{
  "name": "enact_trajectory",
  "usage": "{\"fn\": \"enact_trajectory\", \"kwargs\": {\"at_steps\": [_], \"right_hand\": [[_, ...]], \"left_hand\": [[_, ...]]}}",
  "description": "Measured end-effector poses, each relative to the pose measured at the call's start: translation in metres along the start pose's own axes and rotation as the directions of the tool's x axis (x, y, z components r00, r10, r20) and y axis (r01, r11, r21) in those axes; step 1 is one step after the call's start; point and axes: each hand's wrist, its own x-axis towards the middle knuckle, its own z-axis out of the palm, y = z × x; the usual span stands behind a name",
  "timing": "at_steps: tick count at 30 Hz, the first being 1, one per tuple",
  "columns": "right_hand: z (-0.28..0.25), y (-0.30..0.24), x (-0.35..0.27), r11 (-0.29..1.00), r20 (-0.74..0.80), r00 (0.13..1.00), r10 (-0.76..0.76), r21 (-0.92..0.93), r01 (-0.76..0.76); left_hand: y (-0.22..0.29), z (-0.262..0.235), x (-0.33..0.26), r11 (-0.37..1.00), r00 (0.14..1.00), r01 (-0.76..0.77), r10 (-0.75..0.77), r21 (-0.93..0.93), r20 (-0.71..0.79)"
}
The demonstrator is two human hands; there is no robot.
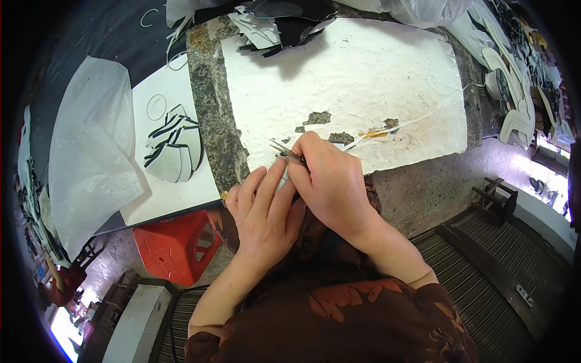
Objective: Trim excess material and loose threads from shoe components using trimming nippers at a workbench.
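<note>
My right hand [333, 178] is closed round small metal scissors [286, 149], whose two thin blades stick out to the left, slightly apart. Beside it, my left hand [263, 221] holds a small light grey piece [282, 179] against the near edge of the table, mostly hidden by the fingers. From behind my right hand a narrow white strip [387, 131] runs off to the right across the worn white sheet [339, 72]. A yellowish stick-like thing [373, 134] lies by the strip.
Left of the sheet, several grey pieces with black edges [172, 160] lie stacked near a clear plastic bag [94, 151]. Dark and pale scraps [284, 27] are piled at the back. A white roll [497, 85] stands at the right. Below the table is a red stool [175, 248].
</note>
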Motion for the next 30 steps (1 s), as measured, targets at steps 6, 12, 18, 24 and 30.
{"fn": "enact_trajectory", "kwargs": {"at_steps": [6, 12, 18, 24, 30], "right_hand": [[-0.005, -0.002, 0.001, 0.999, 0.023, 0.999, 0.03, 0.026, -0.031], [-0.022, -0.001, 0.002, 0.992, 0.051, 0.991, 0.127, -0.011, -0.126], [-0.027, 0.006, 0.002, 0.994, 0.034, 0.993, 0.112, -0.007, -0.111], [-0.029, 0.007, 0.003, 0.971, 0.046, 0.981, 0.189, 0.139, -0.194], [-0.03, -0.005, 0.008, 0.953, 0.07, 0.985, 0.159, 0.248, -0.172]], "left_hand": [[0.003, 0.001, 0.002, 0.999, 0.999, 0.035, -0.035, 0.033, 0.007], [0.006, 0.0, 0.006, 0.998, 0.998, 0.056, -0.056, 0.019, 0.011], [0.005, 0.001, 0.007, 0.998, 0.998, 0.065, -0.065, -0.003, 0.009], [0.004, 0.0, 0.01, 0.998, 0.998, 0.064, -0.064, -0.016, -0.009], [0.002, 0.001, 0.009, 0.998, 0.998, 0.063, -0.063, -0.018, 0.008]]}}
